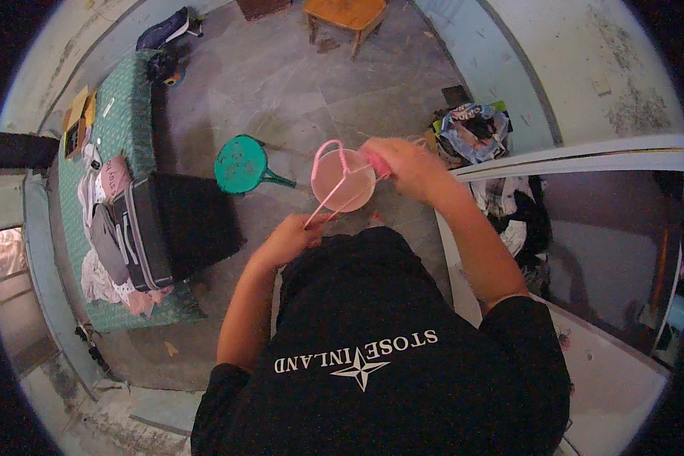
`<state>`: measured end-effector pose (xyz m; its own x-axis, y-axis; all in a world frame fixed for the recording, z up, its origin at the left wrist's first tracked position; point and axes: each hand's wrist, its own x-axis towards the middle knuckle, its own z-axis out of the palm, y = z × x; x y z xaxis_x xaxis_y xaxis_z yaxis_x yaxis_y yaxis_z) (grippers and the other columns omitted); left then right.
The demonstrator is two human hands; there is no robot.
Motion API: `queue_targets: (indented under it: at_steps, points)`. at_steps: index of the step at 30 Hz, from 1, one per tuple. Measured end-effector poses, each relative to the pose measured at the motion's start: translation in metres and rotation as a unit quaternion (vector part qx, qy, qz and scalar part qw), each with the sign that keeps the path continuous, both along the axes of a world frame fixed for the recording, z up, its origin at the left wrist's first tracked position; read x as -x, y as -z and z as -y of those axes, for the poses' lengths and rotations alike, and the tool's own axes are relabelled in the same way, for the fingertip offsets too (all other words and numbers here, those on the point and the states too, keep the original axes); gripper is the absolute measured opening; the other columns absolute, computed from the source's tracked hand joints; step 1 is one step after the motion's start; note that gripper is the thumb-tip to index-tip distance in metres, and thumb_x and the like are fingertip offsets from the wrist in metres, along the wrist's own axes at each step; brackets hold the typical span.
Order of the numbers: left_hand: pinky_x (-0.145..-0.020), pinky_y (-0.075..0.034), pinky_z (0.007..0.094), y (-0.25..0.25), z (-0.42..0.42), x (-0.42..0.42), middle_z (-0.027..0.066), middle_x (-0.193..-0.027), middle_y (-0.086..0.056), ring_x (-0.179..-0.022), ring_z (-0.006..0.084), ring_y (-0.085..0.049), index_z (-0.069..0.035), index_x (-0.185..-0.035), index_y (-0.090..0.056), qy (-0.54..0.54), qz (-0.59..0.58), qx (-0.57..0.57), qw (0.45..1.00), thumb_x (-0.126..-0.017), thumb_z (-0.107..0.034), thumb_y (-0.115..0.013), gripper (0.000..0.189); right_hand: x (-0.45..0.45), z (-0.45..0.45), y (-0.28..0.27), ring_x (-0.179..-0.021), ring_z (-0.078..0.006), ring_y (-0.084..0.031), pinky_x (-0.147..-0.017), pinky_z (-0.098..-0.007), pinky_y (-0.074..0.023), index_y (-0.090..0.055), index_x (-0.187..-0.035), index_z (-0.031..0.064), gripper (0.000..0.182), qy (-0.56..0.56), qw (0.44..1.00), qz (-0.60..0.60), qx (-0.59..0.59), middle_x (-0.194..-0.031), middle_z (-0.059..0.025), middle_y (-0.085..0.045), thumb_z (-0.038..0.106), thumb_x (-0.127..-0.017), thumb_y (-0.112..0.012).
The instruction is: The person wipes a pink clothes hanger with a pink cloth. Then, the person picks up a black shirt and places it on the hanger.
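A pink clothes hanger (pixel 337 188) is held in front of my body with its hook towards the far side. My left hand (pixel 288 242) grips one end of it. At the other end, my right hand (pixel 402 165) is closed around the hanger and a brighter pink item (pixel 378 161), whose kind is blurred and partly hidden by the fingers. Below the hanger shows a round, pale pink object (pixel 356 194), perhaps a stool top or a tub; I cannot tell which.
A green round stool (pixel 240 165) stands on the tiled floor. To the left, an open black suitcase (pixel 188 228) lies by clothes on a green-covered bed (pixel 128 97). A stuffed plastic bag (pixel 474 134) sits right, near a cabinet holding clothes (pixel 510 216). Further off stands a wooden chair (pixel 345 14).
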<state>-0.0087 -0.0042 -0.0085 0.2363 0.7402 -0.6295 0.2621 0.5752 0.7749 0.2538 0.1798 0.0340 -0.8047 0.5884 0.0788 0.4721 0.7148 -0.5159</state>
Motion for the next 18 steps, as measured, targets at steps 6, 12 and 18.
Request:
queue_targets:
  at_steps: [6, 12, 18]
  points:
    - [-0.059, -0.047, 0.0337, 0.03, -0.016, -0.016, 0.0034, -0.071, -0.062, -0.062, 0.0135, -0.051, -0.017, -0.135, -0.066, 0.088, -0.087, -0.038, 0.992, -0.094, -0.012, -0.056, 0.042, 0.035, 0.045, -0.019, -0.116, -0.0364, -0.063, -0.1, -0.0417, -0.0497, -0.057, -0.136, 0.007, 0.052, 0.112, 0.963, -0.153, 0.191, -0.127, -0.0177, -0.065, 0.009, -0.086, -0.07]
    - [-0.075, -0.052, 0.0381, 0.036, -0.033, -0.028, 0.0182, -0.091, -0.071, -0.082, 0.0218, -0.064, -0.007, -0.127, -0.068, 0.138, -0.106, -0.033, 0.984, -0.091, -0.005, -0.058, 0.037, 0.047, 0.039, -0.028, -0.123, -0.0333, -0.061, -0.106, -0.0408, -0.0473, -0.059, -0.134, 0.0057, 0.054, 0.126, 0.943, -0.268, 0.151, -0.13, -0.0144, -0.065, 0.004, -0.082, -0.072]
    - [-0.088, -0.052, 0.0392, 0.031, -0.037, -0.039, 0.0123, -0.104, -0.074, -0.097, 0.0198, -0.068, -0.009, -0.131, -0.065, 0.114, -0.028, -0.035, 0.992, -0.089, -0.012, -0.061, 0.042, 0.046, 0.026, -0.025, -0.125, -0.0307, -0.06, -0.107, -0.0436, -0.0469, -0.066, -0.121, 0.0041, 0.038, -0.102, 0.973, -0.139, -0.154, -0.127, -0.011, -0.067, 0.01, -0.083, -0.069]
